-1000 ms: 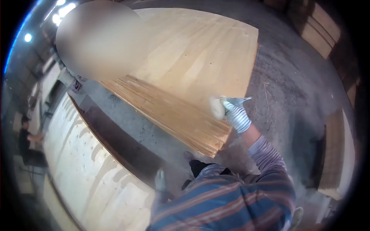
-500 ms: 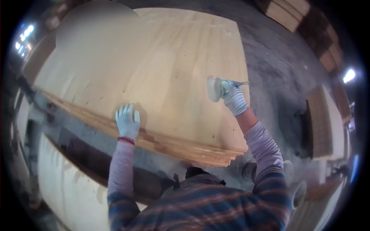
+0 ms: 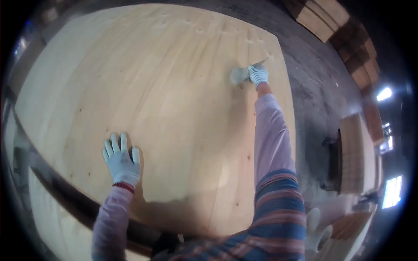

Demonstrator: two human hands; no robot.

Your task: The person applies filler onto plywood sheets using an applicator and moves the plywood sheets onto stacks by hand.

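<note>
A large pale plywood sheet (image 3: 174,113) spreads out before me, with knots and streaky grain. My left hand (image 3: 123,163), in a white glove, rests flat on its near left part, fingers spread. Farther out, near the right edge of the sheet, my right hand (image 3: 258,75) is closed around what looks like a putty knife (image 3: 239,75). Its wide greyish blade points left at the wood; a thin pointed part sticks out beyond the hand at the upper right. The grip itself is hidden by the gloved fingers.
Another stack of pale boards (image 3: 54,222) stands at the lower left. To the right, past a strip of grey floor (image 3: 315,82), is a further board stack (image 3: 352,152). Brown stacks (image 3: 322,19) line the far right, and round white objects (image 3: 320,237) sit at the lower right.
My right hand has moved farther away over the sheet with the putty knife. My left hand now lies farther in from the near edge. My view has shifted forward over the sheet.
</note>
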